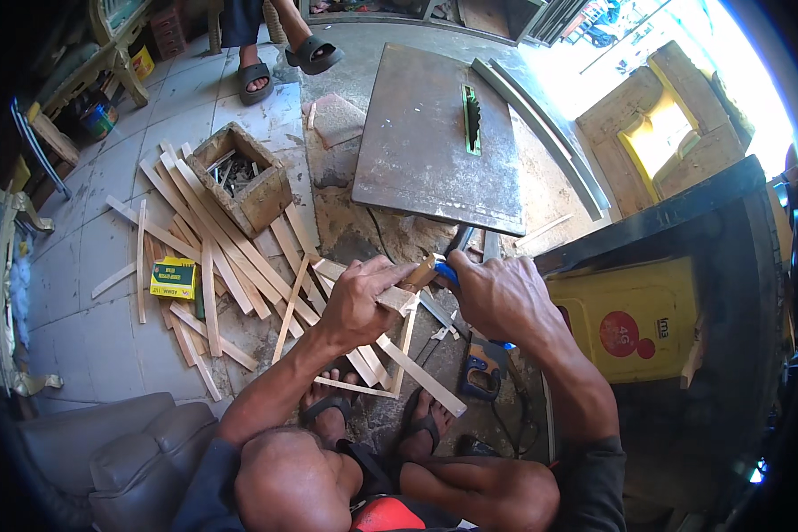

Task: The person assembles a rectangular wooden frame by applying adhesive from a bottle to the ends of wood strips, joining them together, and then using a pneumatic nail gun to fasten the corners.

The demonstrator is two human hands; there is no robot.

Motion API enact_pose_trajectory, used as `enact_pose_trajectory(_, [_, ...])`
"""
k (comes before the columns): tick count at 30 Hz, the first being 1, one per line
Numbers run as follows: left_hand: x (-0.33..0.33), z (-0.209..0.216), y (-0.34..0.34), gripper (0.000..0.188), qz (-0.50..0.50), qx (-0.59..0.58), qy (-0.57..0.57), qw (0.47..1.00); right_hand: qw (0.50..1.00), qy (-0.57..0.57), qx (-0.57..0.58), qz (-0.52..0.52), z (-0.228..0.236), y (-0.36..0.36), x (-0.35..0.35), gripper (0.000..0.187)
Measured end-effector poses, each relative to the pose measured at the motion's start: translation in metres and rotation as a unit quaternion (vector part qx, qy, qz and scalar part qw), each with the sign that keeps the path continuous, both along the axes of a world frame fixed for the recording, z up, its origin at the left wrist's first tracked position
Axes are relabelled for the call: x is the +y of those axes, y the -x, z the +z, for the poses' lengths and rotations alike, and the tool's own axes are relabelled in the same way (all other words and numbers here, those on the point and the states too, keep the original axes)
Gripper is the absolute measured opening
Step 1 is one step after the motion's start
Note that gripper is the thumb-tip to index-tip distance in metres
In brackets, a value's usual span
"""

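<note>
My left hand is closed around a short block of light wood, held above the floor in front of my knees. My right hand is closed on a blue-handled tool against the far end of that block. The fingers hide most of the tool, so its kind cannot be made out. Below my hands, thin wooden strips lie crossed over the ground near my sandalled feet. A handsaw with a dark and orange handle rests just below my right hand.
A metal table-saw top with an upright toothed blade stands ahead. Loose strips spread to the left, beside a wooden box of metal bits and a yellow carton. A dark cabinet is at right. Another person's sandalled feet are far left.
</note>
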State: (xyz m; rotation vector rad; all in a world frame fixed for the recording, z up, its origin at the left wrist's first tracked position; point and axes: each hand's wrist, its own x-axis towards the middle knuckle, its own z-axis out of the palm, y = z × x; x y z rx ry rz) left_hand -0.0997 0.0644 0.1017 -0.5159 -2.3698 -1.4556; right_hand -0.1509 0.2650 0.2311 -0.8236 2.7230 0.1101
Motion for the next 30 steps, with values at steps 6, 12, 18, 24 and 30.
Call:
enact_pose_trajectory(6, [-0.002,-0.002,-0.001,0.034,-0.011,-0.009,0.002,1.000,0.995,-0.041,-0.093,-0.016,0.014,0.009,-0.006,0.026])
enact_pose_trajectory(12, [-0.003,-0.003,0.003,0.029,-0.011,0.008,-0.046,0.999,0.985,-0.085,-0.127,-0.080,-0.016,0.033,0.017,0.043])
enact_pose_trajectory(18, [-0.026,0.011,0.010,0.022,0.086,-0.170,-0.061,0.980,0.976,0.063,-0.082,-0.194,-0.018,0.010,0.023,0.048])
enact_pose_trajectory(24, [-0.053,-0.013,0.030,0.029,0.202,-0.136,-0.216,0.946,0.977,0.112,0.011,-0.181,0.016,-0.021,0.023,0.034])
enact_pose_trajectory(30, [-0.076,-0.017,0.031,0.027,0.308,-0.148,-0.325,0.882,0.972,0.196,-0.011,-0.129,0.042,-0.078,0.013,0.025])
